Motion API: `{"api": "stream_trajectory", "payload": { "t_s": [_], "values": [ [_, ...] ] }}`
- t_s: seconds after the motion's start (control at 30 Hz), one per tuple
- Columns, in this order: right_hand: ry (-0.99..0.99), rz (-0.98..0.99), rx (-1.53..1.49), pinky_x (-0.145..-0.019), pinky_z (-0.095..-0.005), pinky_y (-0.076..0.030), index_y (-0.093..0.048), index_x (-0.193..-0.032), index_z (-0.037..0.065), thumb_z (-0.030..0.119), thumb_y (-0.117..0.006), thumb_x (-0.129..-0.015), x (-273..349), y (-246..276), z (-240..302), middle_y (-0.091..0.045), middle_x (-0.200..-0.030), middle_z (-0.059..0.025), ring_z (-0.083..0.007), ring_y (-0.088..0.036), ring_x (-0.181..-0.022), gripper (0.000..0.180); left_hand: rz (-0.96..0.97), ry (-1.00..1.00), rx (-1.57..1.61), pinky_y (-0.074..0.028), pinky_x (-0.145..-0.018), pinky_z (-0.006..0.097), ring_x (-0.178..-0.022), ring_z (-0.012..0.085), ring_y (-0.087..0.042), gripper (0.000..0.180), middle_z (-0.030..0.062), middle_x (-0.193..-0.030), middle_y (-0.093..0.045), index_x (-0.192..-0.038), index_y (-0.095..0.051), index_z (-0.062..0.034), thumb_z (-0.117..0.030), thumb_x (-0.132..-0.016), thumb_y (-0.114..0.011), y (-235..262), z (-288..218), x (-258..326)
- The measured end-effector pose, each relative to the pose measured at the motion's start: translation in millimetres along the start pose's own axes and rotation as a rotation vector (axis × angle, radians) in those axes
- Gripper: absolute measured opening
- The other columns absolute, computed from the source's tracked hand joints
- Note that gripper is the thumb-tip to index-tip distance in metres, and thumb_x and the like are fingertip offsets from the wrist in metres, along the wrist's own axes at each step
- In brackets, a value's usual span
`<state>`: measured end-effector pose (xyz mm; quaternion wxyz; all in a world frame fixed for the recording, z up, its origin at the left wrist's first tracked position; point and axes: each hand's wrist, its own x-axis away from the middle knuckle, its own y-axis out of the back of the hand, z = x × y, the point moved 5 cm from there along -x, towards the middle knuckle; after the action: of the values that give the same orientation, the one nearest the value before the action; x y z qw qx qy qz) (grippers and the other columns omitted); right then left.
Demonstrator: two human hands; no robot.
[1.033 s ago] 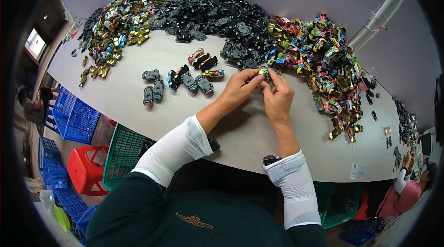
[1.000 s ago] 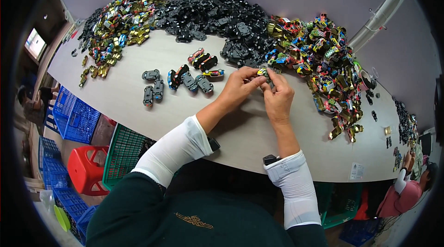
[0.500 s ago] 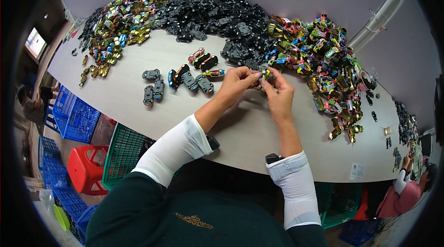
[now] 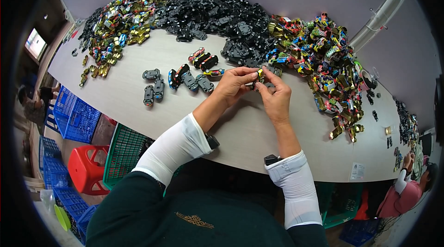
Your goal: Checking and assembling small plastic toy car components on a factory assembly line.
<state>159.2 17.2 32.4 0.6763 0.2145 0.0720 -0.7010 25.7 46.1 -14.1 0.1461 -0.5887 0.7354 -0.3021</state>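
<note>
I see bare counter (image 4: 138,69) left of the hands and toward me. Ahead, black chassis parts (image 4: 217,16) block; right, coloured car shells (image 4: 323,57); finished toy cars (image 4: 185,78) crowd the left.

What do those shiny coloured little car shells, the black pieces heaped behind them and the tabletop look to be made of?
Coloured car shells: probably plastic with a metallic coating; they glint gold, red and blue, though thin metal cannot be ruled out.
Black pieces: likely moulded plastic, uniformly dark with a dull sheen.
Tabletop: seemingly pale laminate, smooth and matt, with a faint grain.
</note>
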Motion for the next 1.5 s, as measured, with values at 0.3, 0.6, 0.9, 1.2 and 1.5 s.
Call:
{"api": "stream_trajectory", "payload": {
  "t_s": [0.3, 0.6, 0.9, 1.2, 1.5],
  "values": [
    [-0.076, 0.053, -0.122, -0.052, -0.0170, -0.044, -0.061, -0.115, 0.000, -0.004, -0.067, -0.076, -2.1, 2.3, -7.0, -0.064, -0.090, -0.0051, -0.0030, -0.056, -0.068, 0.040, 0.068, 0.052, 0.015, -0.052, -0.068, 0.029, -0.080, 0.0131, -0.062, 0.024, 0.0031, -0.090, -0.063, -0.106, -0.060, -0.0010, -0.006, -0.084, -0.067, -12.1, -5.0, 9.8],
    [-0.576, 0.091, -0.572, -0.053, -0.0204, -0.044, -0.057, -0.109, 0.000, 0.016, -0.061, -0.090, -1.6, 11.6, -25.8, -0.058, -0.081, -0.0014, -0.0085, -0.051, -0.060, 0.025, 0.049, 0.096, -0.194, -0.040, -0.050, 0.021, -0.066, 0.0071, -0.054, 0.024, -0.0011, -0.086, -0.059, -0.106, -0.059, -0.0088, -0.015, -0.085, -0.068, -3.7, -9.8, 6.7],
    [-0.640, 0.198, -0.551, -0.038, -0.0186, -0.037, -0.058, -0.101, 0.001, 0.009, -0.053, -0.093, 3.5, 10.5, -18.9, -0.056, -0.071, -0.0022, -0.0059, -0.048, -0.051, 0.013, 0.178, 0.052, -0.415, -0.038, -0.046, 0.020, -0.062, 0.0054, -0.051, 0.020, -0.0023, -0.079, -0.057, -0.108, -0.057, -0.0079, -0.017, -0.091, -0.061, -11.7, -9.8, 10.6],
    [-0.656, 0.208, -0.634, -0.034, -0.0162, -0.030, -0.055, -0.092, 0.002, 0.007, -0.055, -0.091, 6.7, 6.6, -21.8, -0.054, -0.068, -0.0020, -0.0040, -0.043, -0.049, 0.005, 0.173, -0.028, -0.467, -0.035, -0.043, 0.019, -0.056, 0.0042, -0.048, 0.016, -0.0003, -0.078, -0.057, -0.102, -0.058, -0.0055, -0.015, -0.090, -0.060, -13.1, -5.7, 8.1],
    [-0.663, 0.197, -0.632, -0.034, -0.0158, -0.028, -0.053, -0.090, 0.004, 0.010, -0.055, -0.092, 6.1, 4.9, -23.0, -0.054, -0.064, -0.0014, -0.0033, -0.041, -0.047, 0.007, 0.151, -0.075, -0.507, -0.031, -0.041, 0.019, -0.051, 0.0028, -0.042, 0.012, -0.0006, -0.075, -0.055, -0.100, -0.058, -0.0053, -0.011, -0.090, -0.058, -13.4, -6.4, 6.4]
  ]
}}
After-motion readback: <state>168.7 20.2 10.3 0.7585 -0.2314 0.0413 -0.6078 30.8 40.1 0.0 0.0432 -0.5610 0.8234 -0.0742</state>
